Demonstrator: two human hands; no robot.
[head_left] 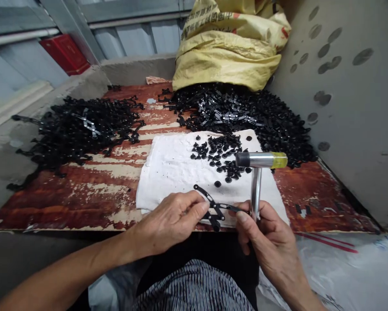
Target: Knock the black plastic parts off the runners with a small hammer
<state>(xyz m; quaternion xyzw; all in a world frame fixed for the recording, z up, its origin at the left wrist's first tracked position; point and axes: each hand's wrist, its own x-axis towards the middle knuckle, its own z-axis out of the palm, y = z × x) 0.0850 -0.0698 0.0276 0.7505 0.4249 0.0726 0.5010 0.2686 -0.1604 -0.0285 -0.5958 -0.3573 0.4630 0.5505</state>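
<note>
My left hand [174, 218] pinches a black jointed metal piece [215, 205] at the near edge of a white cloth [171, 168]. My right hand [267, 237] is closed round the steel handle of a small hammer [257, 172], whose head, with a black end and a yellow end, stands upright above the cloth. The fingertips of that hand also touch the right end of the black piece. Several small black round rivets [221, 153] lie scattered on the cloth just beyond the hammer head.
The cloth lies on a worn red wooden board [84, 194]. A heap of assembled black pieces [80, 127] sits at the left, another heap [246, 112] at the back right spilling from a yellow sack [229, 43]. A grey wall [352, 108] rises on the right.
</note>
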